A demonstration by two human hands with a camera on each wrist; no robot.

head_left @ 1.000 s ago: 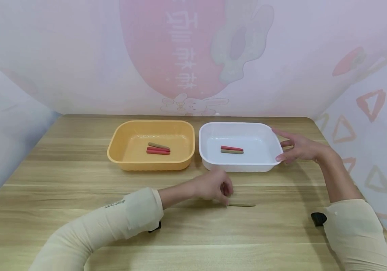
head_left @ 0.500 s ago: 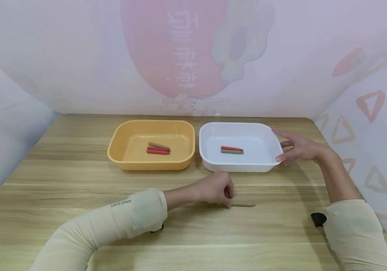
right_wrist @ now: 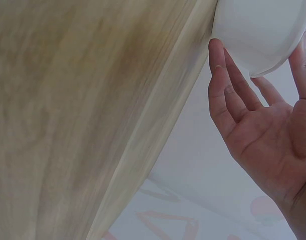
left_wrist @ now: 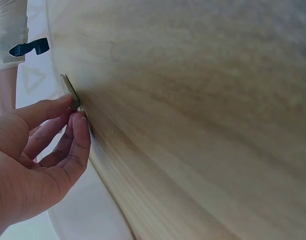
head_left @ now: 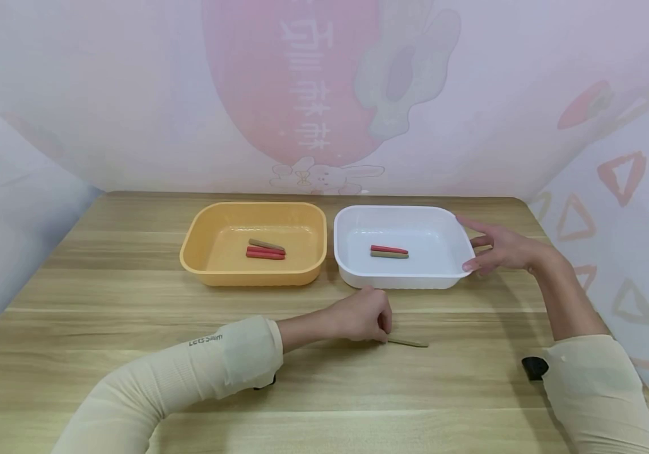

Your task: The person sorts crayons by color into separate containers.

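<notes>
On the wooden table, my left hand (head_left: 361,315) pinches one end of an olive-tan crayon (head_left: 408,342) between thumb and fingertips. The free end points right, near the tabletop. In the left wrist view the crayon (left_wrist: 67,87) sticks out past the thumb, its held end hidden by the fingers. My right hand (head_left: 497,249) is spread against the right end of a white tray (head_left: 432,243), thumb at the near corner and a finger at the far one. In the right wrist view, fingertips touch the tray's wall (right_wrist: 260,35). Inside lie a red crayon (head_left: 389,249) and a tan crayon (head_left: 389,255).
Left of the white tray stands a yellow tray (head_left: 253,278) with a tan crayon (head_left: 266,243) and two red crayons (head_left: 265,252) in it. A printed wall (head_left: 159,126) rises behind the table, with another along the right side.
My left hand has edged right and drawn its fingers in on the crayon. The crayon now slants slightly, its held end raised. My right hand and both trays stay put.
</notes>
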